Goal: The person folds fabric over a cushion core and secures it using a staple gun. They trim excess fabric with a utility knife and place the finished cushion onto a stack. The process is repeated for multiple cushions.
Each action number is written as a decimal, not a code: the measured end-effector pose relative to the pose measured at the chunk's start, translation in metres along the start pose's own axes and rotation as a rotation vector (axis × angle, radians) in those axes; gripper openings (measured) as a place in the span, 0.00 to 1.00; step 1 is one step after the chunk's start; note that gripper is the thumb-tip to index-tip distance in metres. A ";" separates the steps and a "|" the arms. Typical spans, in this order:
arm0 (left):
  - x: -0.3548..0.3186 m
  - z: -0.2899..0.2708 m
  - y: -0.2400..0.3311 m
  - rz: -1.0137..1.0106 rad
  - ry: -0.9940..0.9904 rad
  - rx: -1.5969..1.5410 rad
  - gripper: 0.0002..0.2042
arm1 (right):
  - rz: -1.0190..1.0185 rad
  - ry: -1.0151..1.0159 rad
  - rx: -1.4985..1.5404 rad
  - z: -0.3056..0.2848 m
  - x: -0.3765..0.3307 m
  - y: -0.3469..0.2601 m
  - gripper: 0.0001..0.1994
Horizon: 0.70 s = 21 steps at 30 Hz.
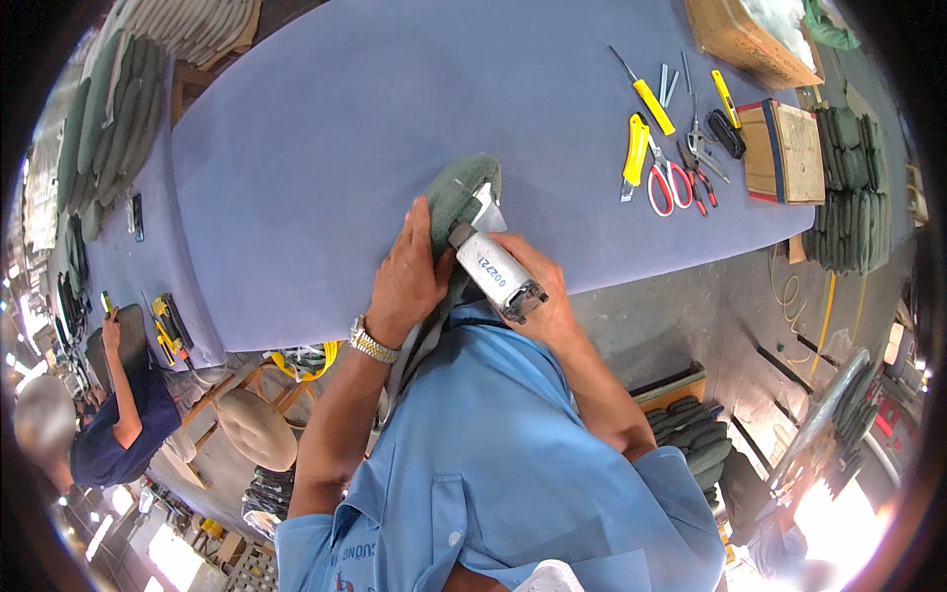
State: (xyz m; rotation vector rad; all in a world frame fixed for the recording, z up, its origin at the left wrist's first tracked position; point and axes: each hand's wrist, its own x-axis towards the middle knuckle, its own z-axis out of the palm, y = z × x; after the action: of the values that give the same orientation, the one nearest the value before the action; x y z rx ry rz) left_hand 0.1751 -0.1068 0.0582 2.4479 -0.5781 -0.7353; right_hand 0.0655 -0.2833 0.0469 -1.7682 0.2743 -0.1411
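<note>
A grey-green upholstered cushion [454, 189] stands tilted at the near edge of the blue-covered table, in front of my body. Some white material shows along its right edge. My left hand [409, 271] grips its left side, fingers pressed against the fabric. In my right hand [536, 281] is a silver staple gun [493, 271] with a black end, its nose against the cushion close to my left fingers. The gun's body partly hides my right fingers and the contact spot.
At the table's [326, 128] right lie a yellow utility knife [635, 153], red-handled scissors [669, 185], a yellow-handled screwdriver [653, 107] and pliers [698, 183]. Cardboard boxes [784, 148] stand beyond them. Cushion stacks [113, 118] rise at left. Another person [123, 424] works at lower left.
</note>
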 end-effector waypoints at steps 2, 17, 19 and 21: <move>-0.001 -0.002 0.005 -0.018 0.000 0.011 0.39 | 0.014 0.001 0.010 0.000 -0.001 -0.001 0.29; -0.006 0.014 -0.004 0.136 0.158 0.072 0.40 | 0.034 -0.121 -0.044 -0.016 -0.005 0.003 0.26; -0.005 0.009 0.004 0.092 0.116 0.069 0.40 | 0.035 -0.123 -0.034 -0.018 -0.004 0.004 0.26; -0.005 0.009 0.005 0.075 0.101 0.084 0.40 | 0.033 -0.145 -0.023 -0.019 -0.002 0.001 0.26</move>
State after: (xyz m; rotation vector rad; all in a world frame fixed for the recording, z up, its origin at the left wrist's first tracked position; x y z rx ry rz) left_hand 0.1648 -0.1106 0.0565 2.5086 -0.6696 -0.5651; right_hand 0.0582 -0.3013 0.0498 -1.7860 0.2009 0.0137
